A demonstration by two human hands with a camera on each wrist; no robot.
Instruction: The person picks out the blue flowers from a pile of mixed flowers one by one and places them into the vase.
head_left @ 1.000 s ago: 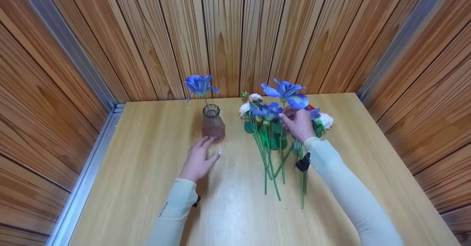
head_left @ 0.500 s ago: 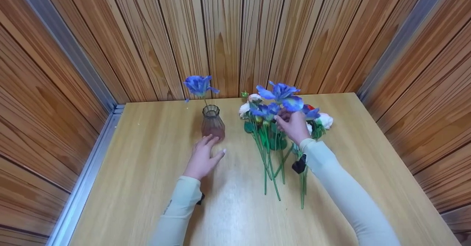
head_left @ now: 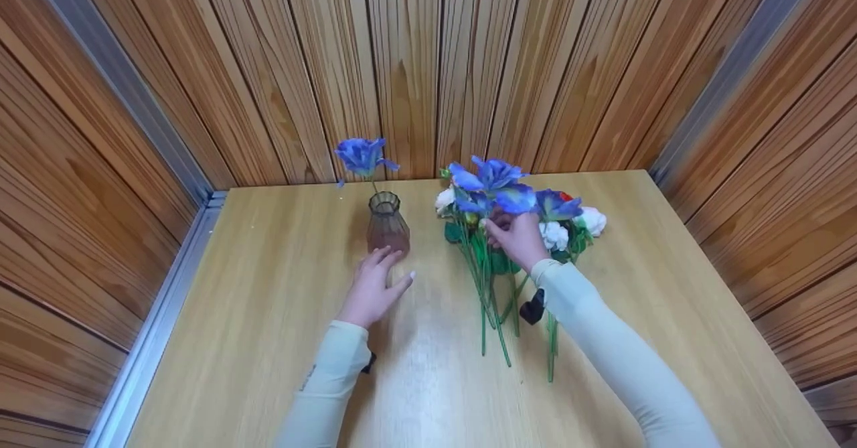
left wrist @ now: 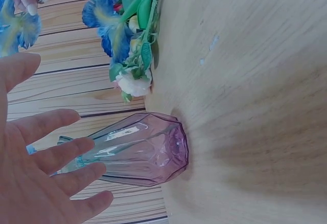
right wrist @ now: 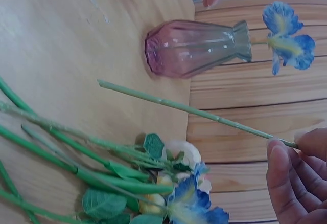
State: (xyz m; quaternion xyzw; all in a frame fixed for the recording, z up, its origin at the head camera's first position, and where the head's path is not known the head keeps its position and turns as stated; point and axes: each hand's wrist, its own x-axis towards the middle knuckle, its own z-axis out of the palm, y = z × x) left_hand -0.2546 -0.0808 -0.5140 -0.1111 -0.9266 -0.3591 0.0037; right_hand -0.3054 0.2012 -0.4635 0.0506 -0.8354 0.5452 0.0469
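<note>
A glass vase (head_left: 388,227), pinkish below and greyish at the neck, stands upright with one blue flower (head_left: 361,156) in it. My left hand (head_left: 372,288) is at its near side, fingers spread and straight; in the left wrist view that hand (left wrist: 46,168) holds nothing, and whether it touches the glass I cannot tell. Thumb and fingers of my right hand (head_left: 514,237) pinch the stem of a blue flower (head_left: 494,179) above the other flowers. The right wrist view shows the pinched green stem (right wrist: 204,113), its lower end free, between the vase (right wrist: 199,49) and the loose flowers.
Several loose flowers lie right of the vase: a blue one (head_left: 557,205), white ones (head_left: 592,221), a bit of red (head_left: 566,196), with green stems (head_left: 499,334) toward the front of the wooden table (head_left: 268,301). Wooden plank walls (head_left: 402,73) stand behind and at both sides.
My right hand has moved left with the blue flower, uncovering a white and a blue flower behind it. My left hand has shifted slightly right and stays close to the vase.
</note>
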